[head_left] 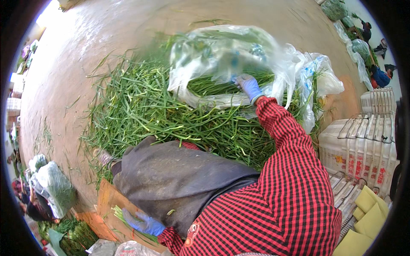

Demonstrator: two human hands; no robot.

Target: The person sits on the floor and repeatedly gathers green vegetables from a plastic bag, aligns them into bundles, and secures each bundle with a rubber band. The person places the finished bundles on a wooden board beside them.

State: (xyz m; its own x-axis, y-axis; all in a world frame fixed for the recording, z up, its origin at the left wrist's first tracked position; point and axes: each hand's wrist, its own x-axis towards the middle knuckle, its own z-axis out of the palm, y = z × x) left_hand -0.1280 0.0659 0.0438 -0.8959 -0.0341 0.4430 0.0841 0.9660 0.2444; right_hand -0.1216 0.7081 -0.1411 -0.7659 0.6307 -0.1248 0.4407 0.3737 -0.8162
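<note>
My right hand (249, 85), in a blue glove, reaches into the mouth of a clear plastic bag (182, 92). Its fingers are bent just above long green chive-like leaves (205, 85) inside. Whether they pinch anything cannot be told, as the bag's upper part is blurred. Down at the lower left, my gloved left hand (144, 223) is around a small bundle of green stalks (119, 212). Pale stalk ends stick out past the fingers, and a red tie (133, 234) shows by the bundle. Beneath it is a brown board (110, 195). A large heap of loose leaves (137, 102) surrounds the bag.
A dark apron (185, 172) covers my legs. White plastic crates (339, 144) with wire handles stand at right, near yellow sheets (368, 217). Filled bags (57, 188) and stacked greens (77, 235) lie lower left. Other people (381, 76) are at the far edges.
</note>
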